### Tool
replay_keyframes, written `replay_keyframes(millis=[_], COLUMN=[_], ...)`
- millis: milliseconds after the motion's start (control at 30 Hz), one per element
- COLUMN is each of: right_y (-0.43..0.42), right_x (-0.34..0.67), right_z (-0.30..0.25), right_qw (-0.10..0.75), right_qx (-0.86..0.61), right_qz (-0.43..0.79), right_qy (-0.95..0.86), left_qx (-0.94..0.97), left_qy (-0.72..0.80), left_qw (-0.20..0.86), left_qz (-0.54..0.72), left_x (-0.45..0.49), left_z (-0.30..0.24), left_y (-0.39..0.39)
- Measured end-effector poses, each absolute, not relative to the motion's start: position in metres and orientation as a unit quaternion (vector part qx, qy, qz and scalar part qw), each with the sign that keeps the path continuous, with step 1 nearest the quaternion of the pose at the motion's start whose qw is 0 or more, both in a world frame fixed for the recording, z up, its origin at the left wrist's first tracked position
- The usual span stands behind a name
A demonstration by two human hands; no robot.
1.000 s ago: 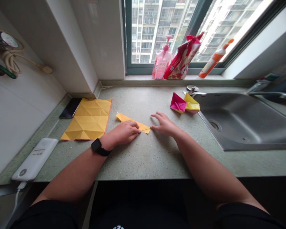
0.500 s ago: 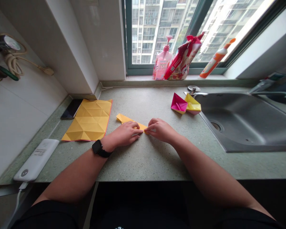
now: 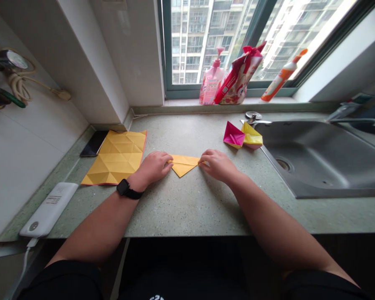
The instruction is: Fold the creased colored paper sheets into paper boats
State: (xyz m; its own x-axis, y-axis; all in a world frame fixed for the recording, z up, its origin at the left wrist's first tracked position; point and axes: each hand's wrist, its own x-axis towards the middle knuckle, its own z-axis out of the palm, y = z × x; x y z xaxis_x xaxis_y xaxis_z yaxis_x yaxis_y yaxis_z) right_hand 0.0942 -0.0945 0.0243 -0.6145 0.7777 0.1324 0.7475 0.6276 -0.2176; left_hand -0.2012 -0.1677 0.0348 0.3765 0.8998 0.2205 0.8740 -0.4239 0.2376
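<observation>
Folded paper (image 3: 183,165) bridges curled left hand (image 3: 152,167) and right hand (image 3: 219,165), fingers (image 3: 205,159) pinching its ends.

A speckled grey-green countertop (image 3: 181,212) spans the frame. At its centre lies a folded orange-yellow paper (image 3: 181,169), one corner pointing toward the bottom edge. Left of centre is a creased yellow sheet (image 3: 120,157), with a dark phone (image 3: 92,144) along its upper-left edge. A white power bank (image 3: 51,210) rests at lower left. Right of centre, a magenta paper shape (image 3: 232,135) and a yellow paper shape (image 3: 251,136) sit side by side near the inset steel sink (image 3: 318,160).
</observation>
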Motion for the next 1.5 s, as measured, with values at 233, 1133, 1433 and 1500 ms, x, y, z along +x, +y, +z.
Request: replay_keyframes(millis=[233, 1133, 1433, 1500], right_y=[-0.113, -0.120, -0.119, -0.119], right_x=[0.076, 0.062, 0.066, 0.066], right_z=[0.020, 0.008, 0.010, 0.011], right_qw=[0.209, 0.170, 0.151, 0.150], right_qx=[-0.369, -0.288, -0.288, -0.282], right_qz=[0.078, 0.131, 0.164, 0.171], right_qy=[-0.902, -0.933, -0.931, -0.932], left_qx=[0.831, 0.837, 0.819, 0.823], left_qy=[0.526, 0.491, 0.502, 0.500], left_qw=[0.066, 0.142, 0.160, 0.147], left_qz=[0.168, 0.194, 0.230, 0.225], left_x=[-0.200, -0.181, -0.179, -0.179], left_z=[0.032, 0.032, 0.027, 0.025], left_y=[-0.168, -0.177, -0.174, -0.173])
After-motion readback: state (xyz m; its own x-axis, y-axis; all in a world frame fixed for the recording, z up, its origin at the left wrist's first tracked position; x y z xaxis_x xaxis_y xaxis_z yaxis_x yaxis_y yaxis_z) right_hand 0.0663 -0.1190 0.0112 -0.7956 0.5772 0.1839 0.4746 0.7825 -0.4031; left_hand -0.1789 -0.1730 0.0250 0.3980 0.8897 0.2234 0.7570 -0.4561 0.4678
